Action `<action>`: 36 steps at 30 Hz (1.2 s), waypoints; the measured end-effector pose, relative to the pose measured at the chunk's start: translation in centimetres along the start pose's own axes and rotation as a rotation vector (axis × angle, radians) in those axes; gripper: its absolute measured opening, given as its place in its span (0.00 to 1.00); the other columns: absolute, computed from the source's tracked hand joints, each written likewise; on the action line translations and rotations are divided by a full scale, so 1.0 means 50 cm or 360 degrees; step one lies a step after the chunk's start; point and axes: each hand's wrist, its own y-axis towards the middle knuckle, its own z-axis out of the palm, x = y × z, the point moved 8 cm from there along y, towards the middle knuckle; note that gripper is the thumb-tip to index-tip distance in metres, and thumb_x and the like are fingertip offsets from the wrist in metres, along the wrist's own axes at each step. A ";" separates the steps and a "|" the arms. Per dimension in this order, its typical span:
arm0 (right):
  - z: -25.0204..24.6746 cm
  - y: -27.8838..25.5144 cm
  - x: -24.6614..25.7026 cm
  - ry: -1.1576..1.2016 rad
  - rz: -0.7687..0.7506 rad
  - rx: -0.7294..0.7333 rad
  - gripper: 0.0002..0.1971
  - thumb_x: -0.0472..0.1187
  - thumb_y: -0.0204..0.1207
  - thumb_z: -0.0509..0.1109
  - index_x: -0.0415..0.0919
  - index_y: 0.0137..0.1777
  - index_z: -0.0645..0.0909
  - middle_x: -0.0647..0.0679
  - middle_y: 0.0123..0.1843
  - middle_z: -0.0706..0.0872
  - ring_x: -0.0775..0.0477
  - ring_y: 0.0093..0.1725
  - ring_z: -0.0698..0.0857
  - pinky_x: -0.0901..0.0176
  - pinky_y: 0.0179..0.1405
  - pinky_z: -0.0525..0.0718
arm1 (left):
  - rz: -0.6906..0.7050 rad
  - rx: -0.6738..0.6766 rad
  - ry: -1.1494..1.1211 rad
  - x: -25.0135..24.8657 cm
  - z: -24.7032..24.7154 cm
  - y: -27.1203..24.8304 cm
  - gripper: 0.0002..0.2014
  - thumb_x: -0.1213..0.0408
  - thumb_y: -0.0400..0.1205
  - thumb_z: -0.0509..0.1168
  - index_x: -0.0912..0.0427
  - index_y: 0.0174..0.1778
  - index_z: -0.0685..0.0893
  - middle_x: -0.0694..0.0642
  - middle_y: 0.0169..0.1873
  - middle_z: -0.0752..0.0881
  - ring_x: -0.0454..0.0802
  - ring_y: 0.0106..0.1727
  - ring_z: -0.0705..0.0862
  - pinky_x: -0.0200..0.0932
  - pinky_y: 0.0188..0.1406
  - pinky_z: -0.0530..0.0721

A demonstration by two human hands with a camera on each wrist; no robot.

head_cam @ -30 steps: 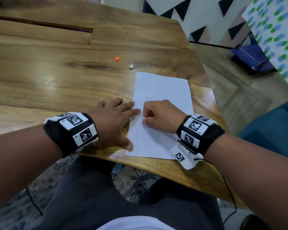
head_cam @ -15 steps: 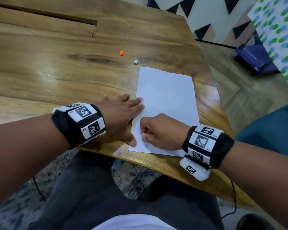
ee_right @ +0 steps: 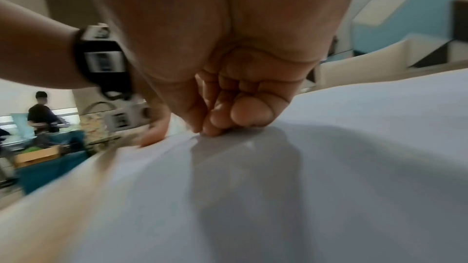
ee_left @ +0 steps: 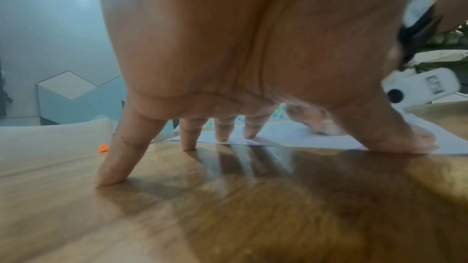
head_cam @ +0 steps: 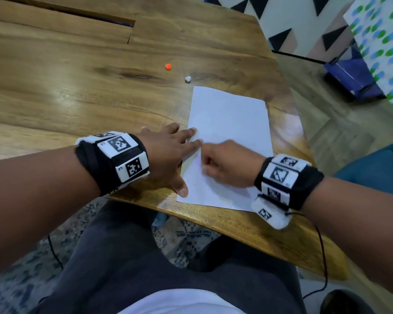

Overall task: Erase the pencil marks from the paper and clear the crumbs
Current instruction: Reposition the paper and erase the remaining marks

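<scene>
A white sheet of paper [head_cam: 229,118] lies on the wooden table [head_cam: 77,91] near its front edge. My left hand [head_cam: 182,155] is spread flat, its straight fingers [ee_left: 249,129] and thumb pressing the sheet's left edge and the wood beside it. My right hand [head_cam: 225,164] sits on the paper's lower half with fingers [ee_right: 238,115] curled tight and tips on the sheet [ee_right: 354,147]. In the left wrist view a small pale eraser [ee_left: 329,129] shows under those fingertips. Pencil marks are too faint to make out.
A small orange bit [head_cam: 168,66] and a small white bit [head_cam: 187,78] lie on the wood just beyond the paper's far left corner. The table's curved front edge [head_cam: 213,220] runs right below the sheet. A blue seat [head_cam: 372,168] stands to the right.
My right hand rubbed over the paper, sliding toward the near edge and then back away from me. The left hand stayed pressed on the sheet's left edge.
</scene>
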 end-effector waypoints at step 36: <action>-0.046 -0.011 -0.113 0.0299 0.0546 -0.0162 0.04 0.43 0.77 0.68 0.44 0.44 0.80 0.50 0.38 0.87 0.40 0.40 0.86 0.53 0.40 0.84 | -0.0017 -0.0018 0.0031 -0.002 -0.002 -0.003 0.64 0.22 0.66 0.69 0.41 0.89 0.37 0.42 0.89 0.34 0.54 0.89 0.37 0.81 0.72 0.69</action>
